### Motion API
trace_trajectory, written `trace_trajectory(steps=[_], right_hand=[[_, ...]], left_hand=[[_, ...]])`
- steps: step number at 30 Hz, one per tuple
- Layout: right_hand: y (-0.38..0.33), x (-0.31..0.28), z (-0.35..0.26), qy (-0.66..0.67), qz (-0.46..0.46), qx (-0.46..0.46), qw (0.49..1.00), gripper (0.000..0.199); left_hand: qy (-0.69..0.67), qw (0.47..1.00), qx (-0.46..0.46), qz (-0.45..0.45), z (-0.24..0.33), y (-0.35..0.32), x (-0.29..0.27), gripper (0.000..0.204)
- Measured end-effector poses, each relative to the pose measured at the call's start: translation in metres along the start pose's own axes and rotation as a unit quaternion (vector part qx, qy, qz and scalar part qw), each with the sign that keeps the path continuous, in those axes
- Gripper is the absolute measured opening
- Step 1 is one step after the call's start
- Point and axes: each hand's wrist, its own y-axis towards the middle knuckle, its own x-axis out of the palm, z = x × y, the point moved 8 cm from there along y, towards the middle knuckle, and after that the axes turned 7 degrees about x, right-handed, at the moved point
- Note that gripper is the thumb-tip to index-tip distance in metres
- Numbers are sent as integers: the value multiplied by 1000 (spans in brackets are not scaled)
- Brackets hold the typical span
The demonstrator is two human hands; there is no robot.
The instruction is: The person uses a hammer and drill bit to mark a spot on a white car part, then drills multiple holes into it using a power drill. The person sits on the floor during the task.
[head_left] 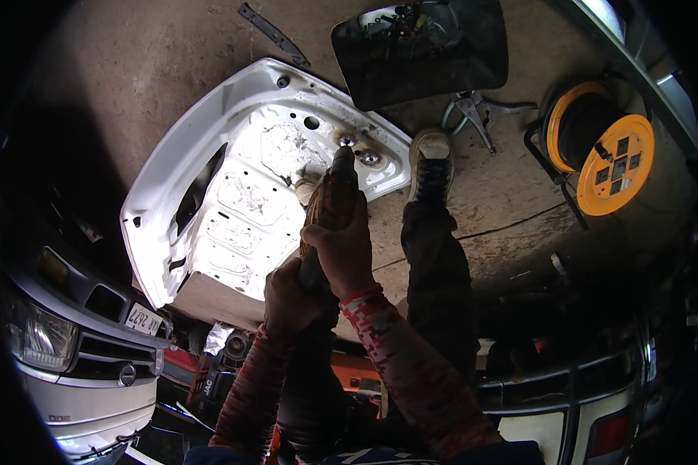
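With both hands I hold a power drill (332, 200), worn yellow-brown and dark, pointing away from me. My right hand (343, 252) is closed round its body. My left hand (288, 298) grips the lower rear end; its fingers are partly hidden. Under the drill's nose lies a white car body panel (244, 167), with holes, scuffs and a raised rim. The nose is over a shiny round spot near the panel's right side; I cannot tell whether it touches. Another shiny spot (370, 158) with brown staining sits beside it.
My right shoe (432, 167) stands at the panel's right edge. Beyond are a black tray (419, 81) with small parts, locking pliers (473, 116) and a flat dark strip (274, 34). A yellow cable reel (616, 167) stands right. Vehicle fronts (93, 341) fill the lower left.
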Motion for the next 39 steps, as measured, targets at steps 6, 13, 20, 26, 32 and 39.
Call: trace_trajectory(steps=[6, 13, 20, 26, 32, 39], right_hand=[[-1, 0, 1, 13, -8, 19, 1000, 70], [-2, -1, -3, 3, -8, 39, 999, 73], [-6, 2, -4, 9, -8, 31, 999, 77], [-5, 2, -5, 0, -13, 23, 1000, 80], [-6, 1, -4, 1, -6, 27, 1000, 84], [-9, 0, -10, -43, -3, 35, 998, 97]], left_hand=[[-27, 1000, 0, -6, -2, 0, 2, 35], [-7, 1000, -7, -7, -4, 1, 0, 42], [-22, 1000, -3, -10, 0, 3, -4, 42], [-16, 1000, 6, -16, -2, 1, -3, 38], [-8, 1000, 18, -9, -4, 2, -2, 38], [-13, 1000, -12, -24, -6, 1, -2, 41]])
